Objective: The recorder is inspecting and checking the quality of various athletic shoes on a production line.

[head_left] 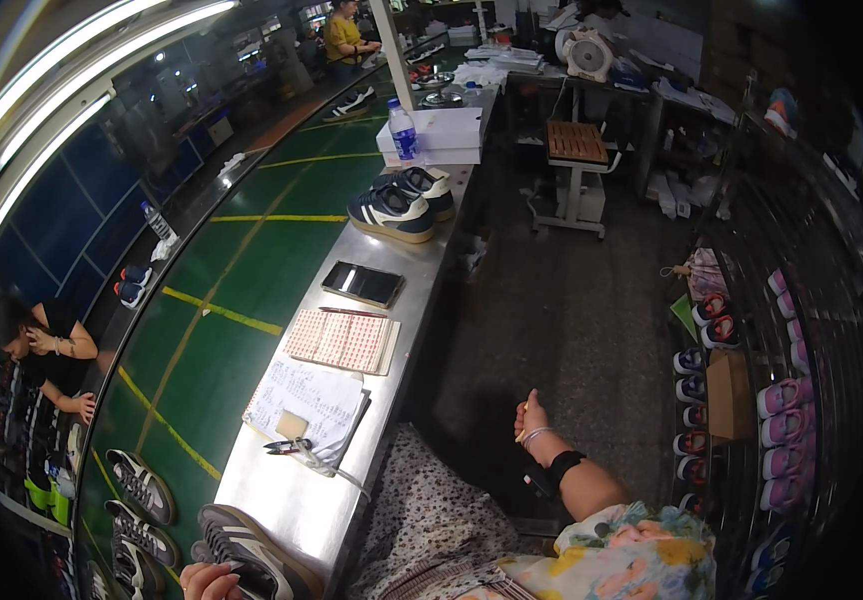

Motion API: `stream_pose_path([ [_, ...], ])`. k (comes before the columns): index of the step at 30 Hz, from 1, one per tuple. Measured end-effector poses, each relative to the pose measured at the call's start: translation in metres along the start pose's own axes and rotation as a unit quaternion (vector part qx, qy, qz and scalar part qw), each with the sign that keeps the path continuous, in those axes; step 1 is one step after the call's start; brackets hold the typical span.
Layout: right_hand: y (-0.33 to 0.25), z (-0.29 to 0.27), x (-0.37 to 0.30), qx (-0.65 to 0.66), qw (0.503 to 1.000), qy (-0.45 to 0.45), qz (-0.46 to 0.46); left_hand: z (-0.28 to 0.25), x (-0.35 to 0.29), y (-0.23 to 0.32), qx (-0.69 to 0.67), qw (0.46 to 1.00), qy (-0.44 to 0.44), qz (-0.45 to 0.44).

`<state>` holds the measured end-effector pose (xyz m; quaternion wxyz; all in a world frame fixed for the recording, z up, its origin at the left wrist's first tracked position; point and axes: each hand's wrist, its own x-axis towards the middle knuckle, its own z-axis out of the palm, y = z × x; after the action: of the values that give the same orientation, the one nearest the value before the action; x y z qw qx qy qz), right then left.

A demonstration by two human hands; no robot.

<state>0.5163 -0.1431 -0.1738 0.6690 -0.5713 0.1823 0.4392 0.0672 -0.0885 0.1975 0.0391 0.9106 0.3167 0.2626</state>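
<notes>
At the lower edge, my left hand (212, 581) is closed on a dark sneaker (270, 548) with a pale stripe, its fingers at the shoe's opening. The shoe is over the near end of the steel ledge. Out to the right, above the floor, my right hand (532, 416) is curled; what it holds, if anything, cannot be made out. Several grey and white sneakers (142, 487) stand on the green belt (192, 370) left of my left hand. Farther up the ledge lie written papers (312, 400) with a pen (289, 446) and a beige block (292, 425).
Along the steel ledge (252, 470) are a patterned notebook (338, 340), a phone (363, 284), dark blue sneakers (392, 212), a bottle (403, 132) and a white box (452, 135). Shoe racks (742, 480) stand at right. One person (62, 345) sits across the belt; another (347, 38) is far off.
</notes>
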Motion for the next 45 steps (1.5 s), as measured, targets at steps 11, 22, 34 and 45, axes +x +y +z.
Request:
stream_pose_path([
  [11, 0.058, -0.045, 0.055, 0.011, 0.998, 0.061, -0.009, 0.011, 0.011, 0.001, -0.003, 1.0, -0.01, 0.023],
  [22, 0.122, -0.074, 0.058, -0.512, 0.858, -0.035, 0.017, 0.009, 0.01, -0.011, 0.013, 1.0, -0.02, -0.011],
  [34, -0.149, 0.18, 0.134, -0.067, 0.975, 0.006, -0.211, 0.001, 0.002, -0.013, 0.023, 0.996, -0.028, -0.083],
  [45, -0.024, 0.117, 0.025, -0.163, 0.975, -0.136, -0.062, 0.006, -0.003, -0.007, -0.038, 0.987, -0.033, -0.154],
])
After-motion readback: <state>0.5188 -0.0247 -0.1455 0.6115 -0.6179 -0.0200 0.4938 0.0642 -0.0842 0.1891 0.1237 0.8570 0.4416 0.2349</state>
